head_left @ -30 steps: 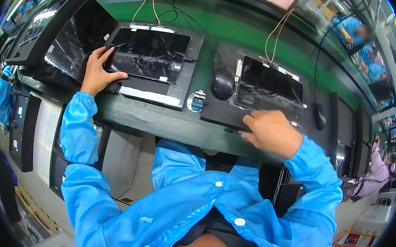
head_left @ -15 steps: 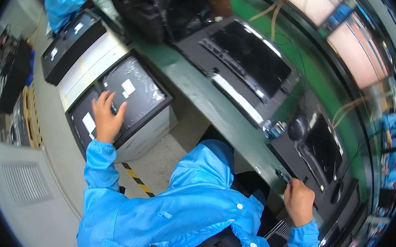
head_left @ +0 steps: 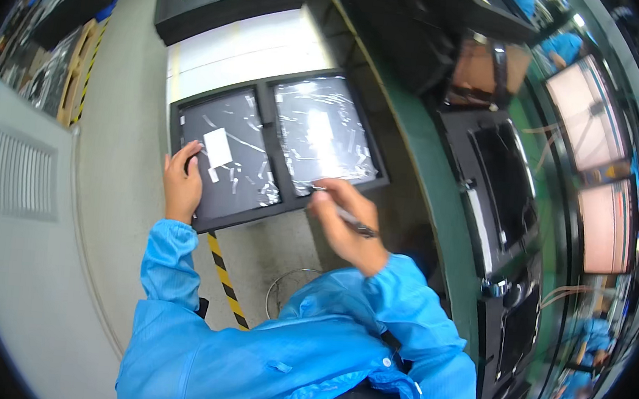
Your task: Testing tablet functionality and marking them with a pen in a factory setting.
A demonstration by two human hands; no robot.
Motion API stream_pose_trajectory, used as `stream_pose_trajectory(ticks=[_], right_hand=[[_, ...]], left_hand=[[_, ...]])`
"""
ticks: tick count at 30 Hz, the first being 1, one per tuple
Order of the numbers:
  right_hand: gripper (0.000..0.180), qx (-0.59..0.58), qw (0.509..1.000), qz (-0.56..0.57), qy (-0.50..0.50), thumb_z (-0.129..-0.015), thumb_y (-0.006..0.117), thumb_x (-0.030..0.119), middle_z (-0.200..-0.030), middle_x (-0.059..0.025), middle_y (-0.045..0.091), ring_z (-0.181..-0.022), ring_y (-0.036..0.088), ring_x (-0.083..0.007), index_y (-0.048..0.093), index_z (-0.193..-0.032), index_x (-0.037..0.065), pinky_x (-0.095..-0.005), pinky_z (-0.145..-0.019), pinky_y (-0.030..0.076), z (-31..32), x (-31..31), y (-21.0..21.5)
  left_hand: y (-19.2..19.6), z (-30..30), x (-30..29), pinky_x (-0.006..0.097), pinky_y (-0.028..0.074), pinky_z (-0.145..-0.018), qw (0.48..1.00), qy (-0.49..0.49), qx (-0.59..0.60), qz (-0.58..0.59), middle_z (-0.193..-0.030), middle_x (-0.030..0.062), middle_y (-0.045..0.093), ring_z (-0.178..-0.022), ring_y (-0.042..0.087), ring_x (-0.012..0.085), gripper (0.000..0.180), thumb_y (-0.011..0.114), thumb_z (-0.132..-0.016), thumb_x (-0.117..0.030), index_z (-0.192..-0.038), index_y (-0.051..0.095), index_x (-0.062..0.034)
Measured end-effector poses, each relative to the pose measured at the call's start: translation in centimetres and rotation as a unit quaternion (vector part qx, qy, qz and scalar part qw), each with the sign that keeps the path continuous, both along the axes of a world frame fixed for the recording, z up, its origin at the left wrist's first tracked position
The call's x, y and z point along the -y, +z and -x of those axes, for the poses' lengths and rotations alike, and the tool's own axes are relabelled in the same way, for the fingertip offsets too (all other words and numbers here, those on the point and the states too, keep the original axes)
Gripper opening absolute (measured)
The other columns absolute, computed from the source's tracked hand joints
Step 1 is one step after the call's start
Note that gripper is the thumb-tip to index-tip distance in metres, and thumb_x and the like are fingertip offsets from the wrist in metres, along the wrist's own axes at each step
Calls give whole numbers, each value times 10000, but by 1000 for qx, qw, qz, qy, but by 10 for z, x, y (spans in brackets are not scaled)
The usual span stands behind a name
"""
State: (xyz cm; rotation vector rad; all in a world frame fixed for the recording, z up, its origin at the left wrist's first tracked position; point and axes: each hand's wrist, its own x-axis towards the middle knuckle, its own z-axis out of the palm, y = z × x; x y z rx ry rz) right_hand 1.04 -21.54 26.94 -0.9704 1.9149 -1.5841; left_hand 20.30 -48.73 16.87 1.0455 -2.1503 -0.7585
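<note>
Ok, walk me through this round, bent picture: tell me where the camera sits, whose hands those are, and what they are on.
The camera is worn on the person's head and looks down, and its wide lens bends straight edges. The blue sleeves rising from below are the person's own arms. The left hand grips the near edge of a black tray that holds two dark glossy panels side by side, the left one bearing a white sticker. The right hand holds a thin pen-like tool, its tip at the lower edge of the right panel. To the right runs a green workbench with other dark units.

Black twin-panel tray — glossy, flat, tilted — scattered white labels.
</note>
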Motion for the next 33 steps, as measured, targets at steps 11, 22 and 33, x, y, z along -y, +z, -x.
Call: stream_pose_trajectory(ticks=[11,22,33], right_hand=[[227,-115,982,-58,140,-957,677,205,-915,-129,747,-830,644,-279,754,-1108,53,-396,-858,513,-62,127,-62],[244,-157,986,60,-17,-980,676,103,-971,-169,716,-892,722,-276,695,-1201,2,-373,-787,572,-42,84,-46],[352,-404,786,-254,-393,-871,811,308,-914,-130,682,-897,629,-366,710,-1123,85,-482,-827,499,-38,-373,111]], left_hand=[[13,3,-7,403,479,-1082,998,32,-48,-39,-1230,119,733,-1251,639,304,230,564,-989,-8,-1151,726,-21],[-5,21,1,407,497,-1057,996,9,-74,-49,-1249,137,717,-1212,649,315,234,592,-999,-89,-1177,731,-28],[21,21,28,437,532,-1021,985,-29,158,62,-1186,260,723,-1112,683,355,563,775,-938,-423,-1220,705,59]])
